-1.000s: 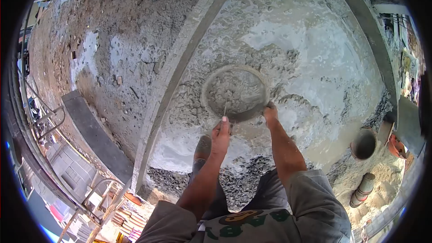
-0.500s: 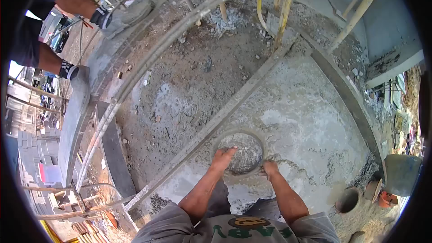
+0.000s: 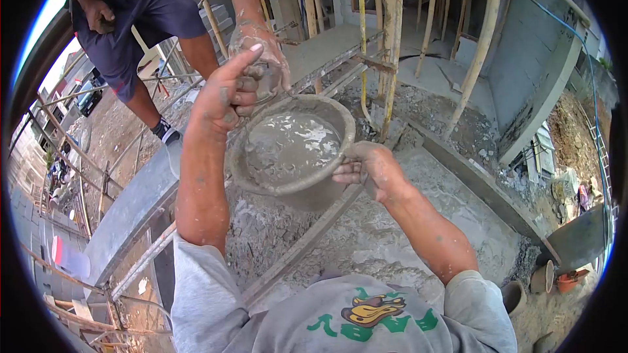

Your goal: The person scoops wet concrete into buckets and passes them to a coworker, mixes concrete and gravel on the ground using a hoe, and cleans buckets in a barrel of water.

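Note:
A bucket [image 3: 297,186] full of wet grey mortar hangs raised in front of me, above the ground. My left hand [image 3: 232,91] is closed at its far left side, thumb up, around what looks like the thin wire handle. On the right, my right hand [image 3: 371,167] grips the bucket's rim, with the fingers curled under it. A co-worker's mortar-covered hand [image 3: 261,49] reaches down beside my left hand at the handle.
The co-worker in dark shorts [image 3: 140,19] stands at the upper left by a curved slab [image 3: 140,206]. Bamboo poles [image 3: 392,46] rise behind the bucket. A long form board [image 3: 304,245] crosses below it. An orange container [image 3: 570,280] lies at the lower right.
The bucket has risen from the wet ground with both my hands on it. My view has tilted up, and the co-worker's hand has come to the handle.

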A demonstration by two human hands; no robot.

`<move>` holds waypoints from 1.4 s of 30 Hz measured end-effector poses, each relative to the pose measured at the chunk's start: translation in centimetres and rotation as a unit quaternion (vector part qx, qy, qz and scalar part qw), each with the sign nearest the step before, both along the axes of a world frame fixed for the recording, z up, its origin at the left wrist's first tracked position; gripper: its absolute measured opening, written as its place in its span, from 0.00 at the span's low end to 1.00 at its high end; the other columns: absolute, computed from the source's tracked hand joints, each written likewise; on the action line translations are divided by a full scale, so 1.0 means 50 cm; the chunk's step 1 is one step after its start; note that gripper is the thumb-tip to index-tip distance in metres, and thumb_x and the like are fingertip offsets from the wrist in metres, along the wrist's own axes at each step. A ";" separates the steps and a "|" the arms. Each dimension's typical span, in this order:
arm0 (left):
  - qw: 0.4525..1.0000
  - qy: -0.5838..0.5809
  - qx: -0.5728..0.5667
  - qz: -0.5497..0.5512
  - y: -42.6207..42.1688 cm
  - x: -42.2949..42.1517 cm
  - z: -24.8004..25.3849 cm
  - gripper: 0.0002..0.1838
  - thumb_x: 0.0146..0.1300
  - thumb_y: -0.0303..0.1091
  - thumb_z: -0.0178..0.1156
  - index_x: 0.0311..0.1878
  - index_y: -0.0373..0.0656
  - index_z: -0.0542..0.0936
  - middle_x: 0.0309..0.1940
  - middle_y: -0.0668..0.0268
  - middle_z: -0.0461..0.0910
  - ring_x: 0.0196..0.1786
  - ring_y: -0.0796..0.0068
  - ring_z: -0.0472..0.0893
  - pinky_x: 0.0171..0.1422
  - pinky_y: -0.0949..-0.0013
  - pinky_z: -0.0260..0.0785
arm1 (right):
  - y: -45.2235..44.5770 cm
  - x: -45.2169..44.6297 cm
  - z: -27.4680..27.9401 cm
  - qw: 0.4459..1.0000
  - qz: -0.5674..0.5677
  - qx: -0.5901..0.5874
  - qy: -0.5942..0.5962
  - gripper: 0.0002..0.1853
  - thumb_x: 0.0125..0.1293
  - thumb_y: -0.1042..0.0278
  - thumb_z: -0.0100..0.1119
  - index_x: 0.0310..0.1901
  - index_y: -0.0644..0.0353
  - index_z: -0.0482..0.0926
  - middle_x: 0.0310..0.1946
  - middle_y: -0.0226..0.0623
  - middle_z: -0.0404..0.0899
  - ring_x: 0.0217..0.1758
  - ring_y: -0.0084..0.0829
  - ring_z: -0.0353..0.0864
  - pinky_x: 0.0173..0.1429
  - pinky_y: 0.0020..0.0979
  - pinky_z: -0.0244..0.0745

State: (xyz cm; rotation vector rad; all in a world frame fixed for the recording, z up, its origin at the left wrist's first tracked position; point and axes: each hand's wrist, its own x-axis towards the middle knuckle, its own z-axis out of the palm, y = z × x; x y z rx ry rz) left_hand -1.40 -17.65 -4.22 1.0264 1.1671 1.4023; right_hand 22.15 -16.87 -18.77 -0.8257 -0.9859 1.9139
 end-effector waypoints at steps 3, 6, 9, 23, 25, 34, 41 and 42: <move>0.999 0.043 0.001 0.013 0.068 -0.066 0.078 0.17 0.59 0.50 0.62 0.23 0.55 0.68 0.10 0.84 0.56 0.09 0.92 0.53 0.11 0.83 0.40 | 0.026 -0.075 0.079 0.999 0.003 0.050 -0.008 0.13 0.60 0.70 0.50 0.40 0.74 0.73 0.34 0.46 0.74 0.35 0.35 0.78 0.42 0.33 0.81; 0.996 0.055 0.035 0.062 0.144 -0.114 0.092 0.15 0.59 0.49 0.62 0.25 0.57 0.68 0.09 0.84 0.56 0.08 0.91 0.55 0.10 0.82 0.41 | 0.057 -0.132 0.101 0.998 -0.025 0.063 -0.018 0.17 0.59 0.67 0.50 0.41 0.77 0.73 0.35 0.48 0.75 0.36 0.36 0.79 0.43 0.33 0.80; 0.990 0.092 0.076 0.081 0.206 -0.186 0.120 0.16 0.63 0.52 0.56 0.28 0.52 0.74 0.13 0.82 0.61 0.12 0.91 0.57 0.14 0.82 0.45 | 0.101 -0.174 0.072 0.987 -0.105 0.119 -0.036 0.16 0.55 0.68 0.53 0.39 0.75 0.76 0.34 0.47 0.78 0.37 0.32 0.79 0.40 0.31 0.78; 0.961 0.243 -0.052 -0.123 0.048 0.553 -0.705 0.17 0.69 0.41 0.51 0.54 0.39 0.71 0.36 0.64 0.78 0.36 0.75 0.76 0.42 0.71 0.69 | -0.376 0.766 -0.947 0.722 -0.274 -0.325 -0.546 0.21 0.55 0.59 0.48 0.44 0.66 0.79 0.49 0.53 0.77 0.54 0.48 0.76 0.59 0.40 0.70; 0.910 0.289 -0.136 -0.263 -0.023 0.648 -0.918 0.13 0.67 0.34 0.52 0.50 0.37 0.71 0.36 0.65 0.77 0.35 0.78 0.76 0.39 0.74 0.70 | -0.550 0.912 -0.930 0.701 -0.255 -0.447 -0.494 0.23 0.56 0.59 0.50 0.49 0.66 0.77 0.52 0.54 0.75 0.57 0.48 0.74 0.60 0.39 0.69; 0.628 0.384 -0.290 -0.611 -0.210 1.244 -1.370 0.13 0.62 0.34 0.59 0.47 0.36 0.77 0.31 0.64 0.80 0.33 0.80 0.77 0.39 0.74 0.70 | -0.900 1.656 -1.233 0.397 -0.402 -0.460 -0.685 0.21 0.55 0.69 0.51 0.51 0.66 0.66 0.51 0.58 0.68 0.55 0.55 0.71 0.57 0.46 0.69; 0.702 0.468 -0.213 -0.492 -0.184 1.383 -1.738 0.15 0.63 0.40 0.58 0.45 0.38 0.77 0.30 0.65 0.80 0.33 0.78 0.77 0.40 0.72 0.70 | -0.873 2.065 -1.352 0.375 -0.355 -0.366 -0.774 0.42 0.54 0.48 0.61 0.60 0.76 0.62 0.50 0.63 0.73 0.56 0.57 0.71 0.63 0.42 0.64; 0.700 0.475 -0.186 -0.499 -0.192 1.406 -1.764 0.15 0.63 0.40 0.59 0.46 0.39 0.77 0.30 0.65 0.80 0.33 0.78 0.77 0.40 0.72 0.70 | -0.900 2.087 -1.394 0.320 -0.316 -0.365 -0.815 0.37 0.54 0.46 0.58 0.55 0.73 0.67 0.45 0.60 0.75 0.52 0.56 0.74 0.59 0.44 0.67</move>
